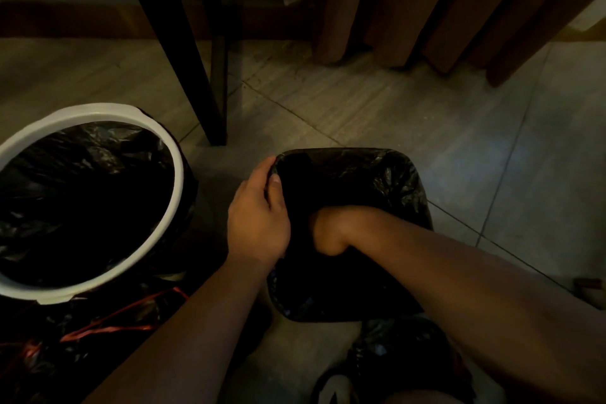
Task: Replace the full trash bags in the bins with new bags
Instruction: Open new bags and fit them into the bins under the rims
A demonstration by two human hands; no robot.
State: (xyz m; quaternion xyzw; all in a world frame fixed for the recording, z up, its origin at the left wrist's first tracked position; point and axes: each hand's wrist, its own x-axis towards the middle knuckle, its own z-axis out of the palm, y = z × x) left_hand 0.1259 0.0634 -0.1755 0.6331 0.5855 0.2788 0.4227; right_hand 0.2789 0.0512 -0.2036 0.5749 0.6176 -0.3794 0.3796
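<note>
Seating new black bag (393, 180) in small square bin (347, 151) on tiled floor (426, 115).

Mouth facing up, long axis vertical. Left hand (259, 216) pinching bag edge at rim; right hand (328, 233) plunged inside, grip hidden. Risks: tearing thin film, edge slipping off rim. Round white-rimmed bin (98, 115) lined, just left.

The right hand (323, 229) was sunk past the wrist into the black liner (393, 180) of the square bin (423, 203), so its fingers were hidden. The white-rimmed round bin (98, 108) ran off the left edge, its inside too dark to read. The tied bag with red strings (108, 321) was cut off at the bottom left.
</note>
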